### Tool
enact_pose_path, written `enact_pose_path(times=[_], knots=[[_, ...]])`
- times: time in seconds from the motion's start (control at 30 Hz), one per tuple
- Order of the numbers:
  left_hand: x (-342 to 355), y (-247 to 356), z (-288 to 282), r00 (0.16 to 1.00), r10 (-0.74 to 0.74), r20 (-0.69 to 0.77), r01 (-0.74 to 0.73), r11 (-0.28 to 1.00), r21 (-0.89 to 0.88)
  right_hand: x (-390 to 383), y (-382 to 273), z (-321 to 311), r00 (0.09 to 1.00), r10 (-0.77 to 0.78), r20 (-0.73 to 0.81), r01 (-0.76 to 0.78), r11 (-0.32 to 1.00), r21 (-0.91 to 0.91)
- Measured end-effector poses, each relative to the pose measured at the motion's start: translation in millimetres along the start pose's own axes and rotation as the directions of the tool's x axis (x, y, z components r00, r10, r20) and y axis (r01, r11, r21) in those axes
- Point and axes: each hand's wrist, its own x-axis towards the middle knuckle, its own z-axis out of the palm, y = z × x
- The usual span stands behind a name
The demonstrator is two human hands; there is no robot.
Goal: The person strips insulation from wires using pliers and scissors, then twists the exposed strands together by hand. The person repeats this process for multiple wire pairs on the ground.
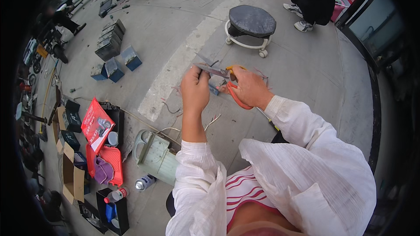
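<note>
My right hand [253, 88] is closed round the orange-red and yellow handles of a pair of scissors [218, 71]. The scissors' grey blades are parted and point left toward my left hand [195, 88]. That hand is closed, thumb and fingers pinching a short dark wire [215, 63] whose end sticks out beside the blades. Its other end is hidden by my fingers. Below the scissors, a small grey-blue piece [213, 89] shows near my right fingers, partly covered. Loose wire bits [171, 109] lie on the ground beneath.
A round black stool [252, 21] on casters stands ahead, with a crouching person [313, 0] beyond it. Several batteries [109, 39] sit on the concrete at left. Nearer are a pale green casing [155, 155], a spray can [145, 182], a red bag [97, 124] and a cardboard box [72, 179].
</note>
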Motion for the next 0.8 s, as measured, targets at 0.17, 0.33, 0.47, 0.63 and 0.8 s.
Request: enact_pose_path(times=[0.17,0.33,0.47,0.63,0.8], knots=[[5.6,1.7,9.6,0.998,0.062,-0.013,-0.061,0.996,0.063,1.8,12.0,0.8,0.993,-0.077,-0.092,0.079,0.997,0.024],[11.3,-10.1,22.9,0.992,0.118,0.034,-0.119,0.993,0.011,1.8,22.4,-0.1,0.998,-0.04,-0.055,0.044,0.997,0.061],[8.9,-7.8,9.6,0.984,0.179,0.014,-0.179,0.975,0.129,6.0,12.4,2.6,1.0,-0.007,-0.005,0.007,0.998,0.055],[1.7,1.5,5.3,0.975,0.2,0.096,-0.216,0.952,0.219,2.4,18.8,6.6,1.0,0.007,0.013,-0.009,0.993,0.121],[-0.9,0.0,0.9,0.984,0.163,0.074,-0.176,0.957,0.231,5.8,26.6,11.3,0.994,-0.051,0.094,0.041,0.994,0.1]])
